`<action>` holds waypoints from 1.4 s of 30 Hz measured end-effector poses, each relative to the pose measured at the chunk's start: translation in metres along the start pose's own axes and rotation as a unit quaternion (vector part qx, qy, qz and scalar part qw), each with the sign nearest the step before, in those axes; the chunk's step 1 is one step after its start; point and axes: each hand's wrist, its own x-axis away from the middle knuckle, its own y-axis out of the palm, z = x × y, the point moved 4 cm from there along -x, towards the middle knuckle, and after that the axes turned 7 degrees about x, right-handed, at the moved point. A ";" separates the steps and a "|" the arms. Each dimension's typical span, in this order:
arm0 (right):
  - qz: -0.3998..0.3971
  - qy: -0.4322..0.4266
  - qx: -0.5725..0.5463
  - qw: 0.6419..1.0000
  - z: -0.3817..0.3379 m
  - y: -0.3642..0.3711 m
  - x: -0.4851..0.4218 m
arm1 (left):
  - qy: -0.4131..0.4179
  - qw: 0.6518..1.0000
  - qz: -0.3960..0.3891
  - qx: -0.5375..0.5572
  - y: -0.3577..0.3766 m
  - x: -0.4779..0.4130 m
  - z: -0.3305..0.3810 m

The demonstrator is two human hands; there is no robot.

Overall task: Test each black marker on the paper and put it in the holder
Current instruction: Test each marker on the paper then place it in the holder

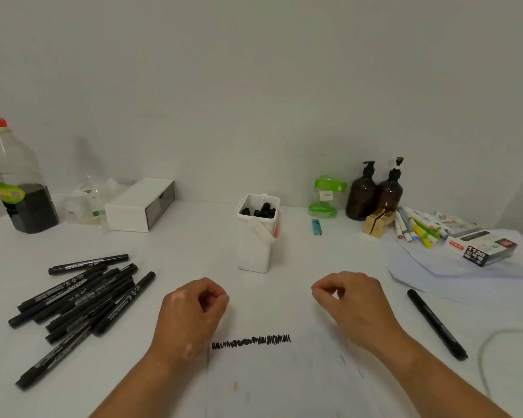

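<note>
Paper (272, 384) near centre, near edge cut off, outline faint on white table (194, 251); black scribble (251, 341) across it. Left hand (194, 309) and right hand (352, 300) just beyond the scribble, both curled, nothing visible in either. Pile of black markers (79, 297) left; lone marker (437, 324) right. Holder (254, 251) farther, centre; marker ends (261, 211) inside, bodies hidden.

Light is even, soft, moderately bright; source out of frame. Shadows faint: a soft smear on the wall (85, 152) behind the clear bottle (12, 176), thin ones under the marker pile (79, 297). Small highlights on the bottle plastic. Wide-angle bowing at edges; far edge of the table (194, 251) curves. Overall slightly soft, compression smear.
</note>
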 end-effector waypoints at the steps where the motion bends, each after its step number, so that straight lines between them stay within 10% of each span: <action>1: -0.006 0.002 -0.009 1.000 0.005 0.004 0.010 | 0.001 1.000 -0.002 -0.004 0.001 0.001 0.000; 13: -0.007 -0.027 -0.010 1.000 0.017 0.032 0.041 | 0.034 0.988 -0.046 -0.145 -0.008 0.006 0.003; 28: -0.009 -0.058 -0.047 0.997 0.008 0.033 0.042 | -0.064 0.867 -0.048 -0.491 -0.094 0.003 -0.043; 42: -0.003 -0.059 -0.057 0.997 0.006 0.029 0.043 | -0.048 0.952 -0.053 -0.296 -0.068 0.001 -0.022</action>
